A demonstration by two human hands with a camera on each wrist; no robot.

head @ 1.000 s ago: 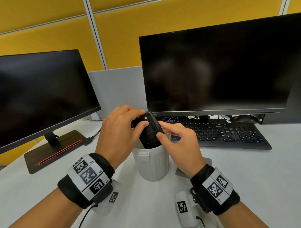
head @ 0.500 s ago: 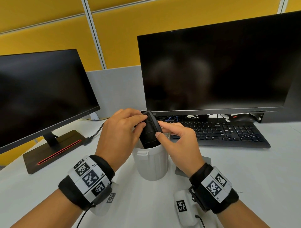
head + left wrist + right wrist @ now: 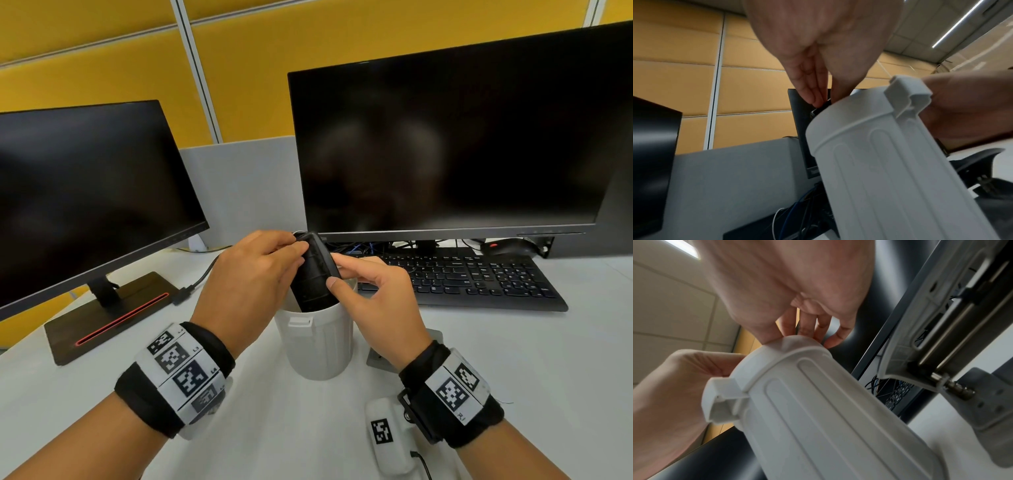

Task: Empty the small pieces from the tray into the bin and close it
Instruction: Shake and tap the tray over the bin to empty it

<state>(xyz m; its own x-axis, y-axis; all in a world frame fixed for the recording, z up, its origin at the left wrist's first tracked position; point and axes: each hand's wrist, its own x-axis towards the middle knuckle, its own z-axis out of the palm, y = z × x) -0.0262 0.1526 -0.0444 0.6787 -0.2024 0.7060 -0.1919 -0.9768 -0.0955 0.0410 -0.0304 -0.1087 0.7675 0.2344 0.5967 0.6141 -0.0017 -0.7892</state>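
Head view: black tray (image 3: 313, 274) tipped steeply, lower end inside white bin (image 3: 317, 342) on table (image 3: 513, 377). Left hand (image 3: 250, 284) curled round tray's upper end, thumb on its face. Right hand (image 3: 373, 301) pinching tray's right edge, thumb on the near face, fingers behind. Small pieces not visible; cannot tell whether any remain in tray. Lid not identified. Risks, as judged: bin unsupported by either hand, so sideways push from tray could topple it; tray end wedging against rim could hold pieces back; pieces could spill over rim if tray lifts clear while tilted.

Left wrist view: left hand (image 3: 818, 53) above bin (image 3: 890, 170), fingers (image 3: 809, 92) together and bent down onto a sliver of tray (image 3: 819, 110) at rim.

Right wrist view: right hand (image 3: 797, 288) over bin (image 3: 828, 418) mouth, fingers (image 3: 807, 327) curled down behind rim; tray hidden.
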